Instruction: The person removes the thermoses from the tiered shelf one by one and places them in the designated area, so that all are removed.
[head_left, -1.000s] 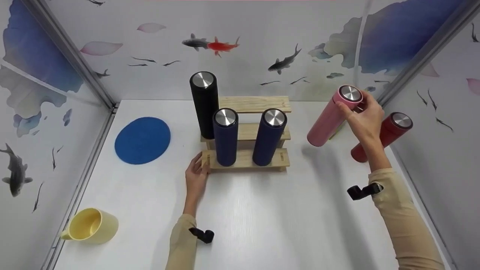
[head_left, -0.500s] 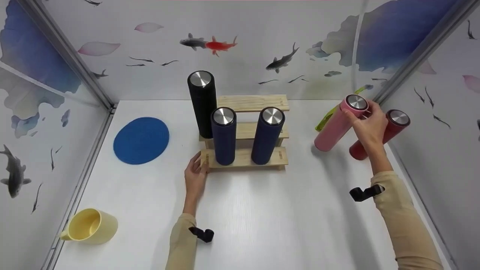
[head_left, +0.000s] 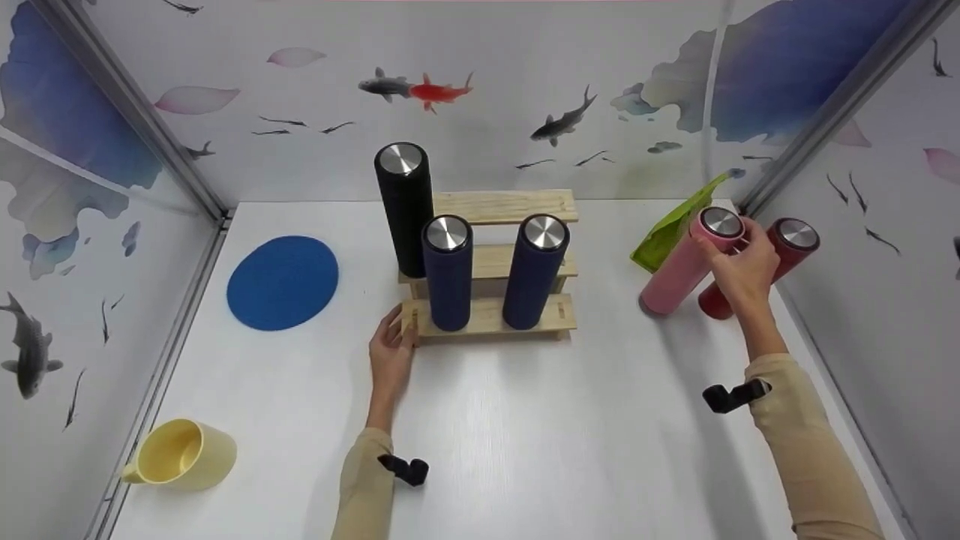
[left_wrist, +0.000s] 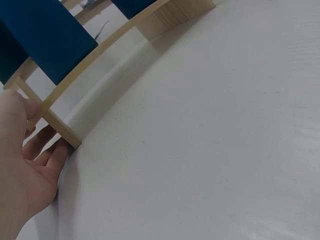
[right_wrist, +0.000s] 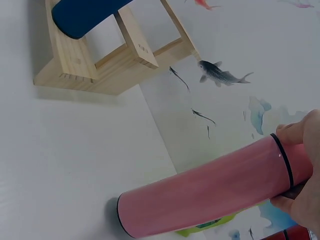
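At the right, my right hand (head_left: 746,270) grips a pink thermos bottle (right_wrist: 210,190) around its upper end, just below the steel-topped lid. The bottle's base is at or just above the white table; I cannot tell which. My left hand (head_left: 391,352) holds the left front corner of a three-step wooden rack (head_left: 495,319), thumb on the lowest step and fingers by its leg (left_wrist: 62,129). Two dark blue thermos bottles, a left one (head_left: 450,285) and a right one (head_left: 534,281), stand on the lowest step. A black thermos bottle (head_left: 405,217) stands on the middle step's left end.
A red thermos bottle (head_left: 784,259) stands right of the pink one, partly behind my right hand. Behind the pink bottle is a green packet (head_left: 671,232). A blue round mat (head_left: 283,283) and a yellow mug (head_left: 187,454) are on the left. Printed walls (head_left: 487,45) enclose the table.
My right hand has brought the pink bottle down, rightward and toward me, nearer the red one. More of the green packet shows now. My left hand has stayed at the rack.
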